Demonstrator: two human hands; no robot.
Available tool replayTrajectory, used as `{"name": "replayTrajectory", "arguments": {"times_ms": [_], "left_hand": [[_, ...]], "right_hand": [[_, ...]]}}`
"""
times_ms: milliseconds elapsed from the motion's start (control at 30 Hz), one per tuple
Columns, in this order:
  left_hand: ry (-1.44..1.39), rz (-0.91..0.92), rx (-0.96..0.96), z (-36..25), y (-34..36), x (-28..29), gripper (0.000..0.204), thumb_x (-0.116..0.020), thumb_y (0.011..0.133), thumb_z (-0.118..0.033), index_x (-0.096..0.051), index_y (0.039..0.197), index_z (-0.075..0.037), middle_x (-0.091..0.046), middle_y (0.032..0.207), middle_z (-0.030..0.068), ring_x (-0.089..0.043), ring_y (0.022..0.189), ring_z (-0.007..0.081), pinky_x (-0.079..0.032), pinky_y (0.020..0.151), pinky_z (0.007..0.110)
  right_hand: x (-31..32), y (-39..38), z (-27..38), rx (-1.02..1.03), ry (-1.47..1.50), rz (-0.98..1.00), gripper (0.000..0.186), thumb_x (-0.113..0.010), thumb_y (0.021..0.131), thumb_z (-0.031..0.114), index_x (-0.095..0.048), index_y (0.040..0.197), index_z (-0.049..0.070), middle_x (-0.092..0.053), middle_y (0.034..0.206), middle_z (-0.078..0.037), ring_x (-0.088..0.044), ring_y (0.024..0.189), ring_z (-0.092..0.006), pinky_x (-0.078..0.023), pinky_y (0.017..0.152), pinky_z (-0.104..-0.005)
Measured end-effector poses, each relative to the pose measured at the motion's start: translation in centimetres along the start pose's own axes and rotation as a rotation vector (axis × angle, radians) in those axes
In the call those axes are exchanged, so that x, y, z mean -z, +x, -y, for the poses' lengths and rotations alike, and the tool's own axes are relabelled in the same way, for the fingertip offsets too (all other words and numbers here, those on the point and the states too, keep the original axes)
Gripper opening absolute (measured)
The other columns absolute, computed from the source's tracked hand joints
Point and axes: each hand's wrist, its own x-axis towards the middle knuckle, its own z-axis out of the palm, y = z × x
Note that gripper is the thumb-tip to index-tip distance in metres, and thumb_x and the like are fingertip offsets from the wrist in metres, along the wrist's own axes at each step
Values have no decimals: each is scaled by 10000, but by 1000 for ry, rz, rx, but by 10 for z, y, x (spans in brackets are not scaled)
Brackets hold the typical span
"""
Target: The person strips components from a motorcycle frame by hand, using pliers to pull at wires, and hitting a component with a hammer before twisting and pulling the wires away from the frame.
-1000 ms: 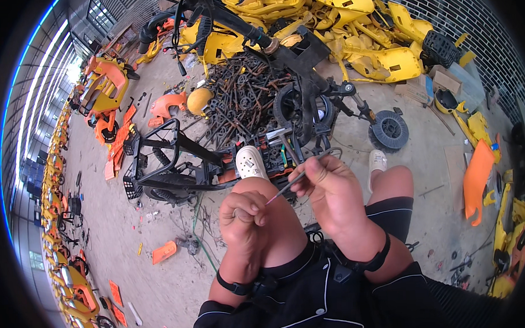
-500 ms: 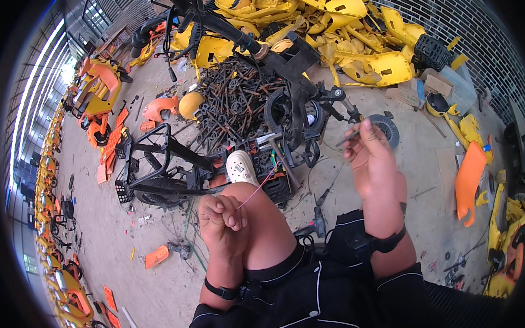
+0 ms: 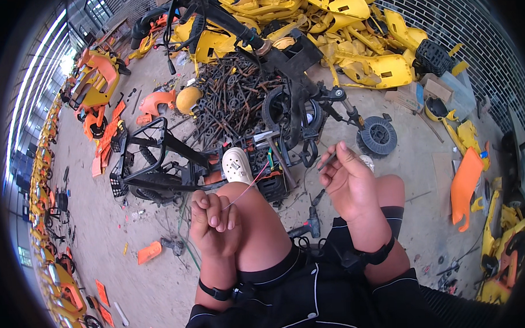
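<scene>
My left hand (image 3: 214,223) is closed, with a thin pink wire (image 3: 246,189) pinched in its fingers. The wire runs over my raised knee to a black scooter frame (image 3: 170,183) lying in front of me. To the right, my right hand (image 3: 351,187) is raised palm up, its thumb and fingers closed on a short dark rod (image 3: 327,161); its exact kind does not show. A hammer (image 3: 282,164) rests on the frame, close to where the wire ends. My foot in a white clog (image 3: 236,165) is set against the frame.
A cordless drill (image 3: 310,225) lies between my legs. Behind the frame is a heap of rusty metal parts (image 3: 231,101), then a pile of yellow panels (image 3: 356,45). A wheel (image 3: 377,137) and an orange panel (image 3: 466,183) lie right. Orange-yellow scooters (image 3: 61,275) line the left.
My right hand has come lower and toward the left, still holding the dark rod. The left hand has shifted slightly left and keeps the wire. My right knee now shows beyond the right hand.
</scene>
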Motion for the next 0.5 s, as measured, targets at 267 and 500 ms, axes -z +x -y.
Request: {"name": "replayTrajectory", "arguments": {"times_ms": [267, 500], "left_hand": [[-21, 4, 4, -4, 1, 1, 197, -475, 1135, -274, -539, 1074, -98, -504, 734, -7, -431, 597, 105, -430, 574, 278], [195, 67, 6, -4, 0, -6, 225, -496, 1129, -277, -536, 1043, -73, -526, 755, 5, -471, 609, 106, -447, 566, 275]], "right_hand": [[-7, -2, -1, -143, 105, 2, 214, -616, 1073, 333, -634, 1062, 120, -660, 925, -18, -595, 794, -150, -444, 655, -285], [-7, -2, -3, -71, -2, 39, 225, -629, 1068, 305, -643, 1037, 83, -690, 930, -64, -634, 770, -169, -476, 667, -283]]}}
